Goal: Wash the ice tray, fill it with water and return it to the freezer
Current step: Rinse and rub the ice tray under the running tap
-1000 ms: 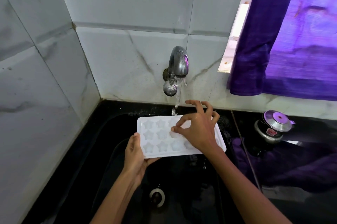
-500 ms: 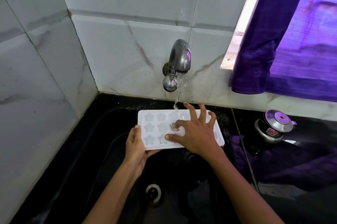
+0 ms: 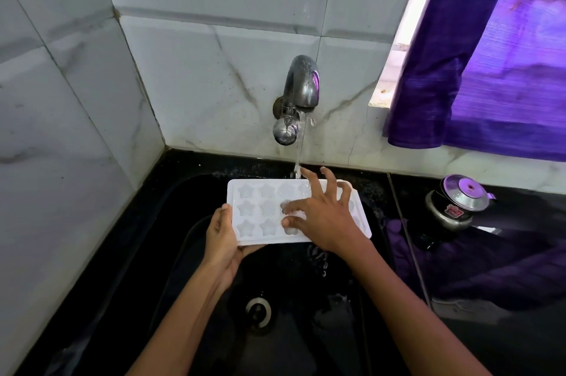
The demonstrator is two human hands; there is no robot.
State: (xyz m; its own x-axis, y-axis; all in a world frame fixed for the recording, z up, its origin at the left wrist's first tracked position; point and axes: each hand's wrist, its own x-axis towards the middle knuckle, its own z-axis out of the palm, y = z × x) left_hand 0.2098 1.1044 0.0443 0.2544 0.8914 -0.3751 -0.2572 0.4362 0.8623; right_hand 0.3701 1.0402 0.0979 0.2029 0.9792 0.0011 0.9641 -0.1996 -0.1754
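White star-moulded ice tray (image 3: 263, 210) (wet): left hand (image 3: 222, 237) grips it, right hand (image 3: 321, 222) spread, rubbing.

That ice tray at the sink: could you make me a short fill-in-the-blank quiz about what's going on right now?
1. The hollows in the white ice tray are shaped like ____.
2. The left hand grips the tray's near-left corner, while the ____ hand's spread fingers rub its top.
3. Water runs from the metal ____ on the tiled wall.
4. The curtain at the window is ____.

Missing words: stars; right; tap; purple
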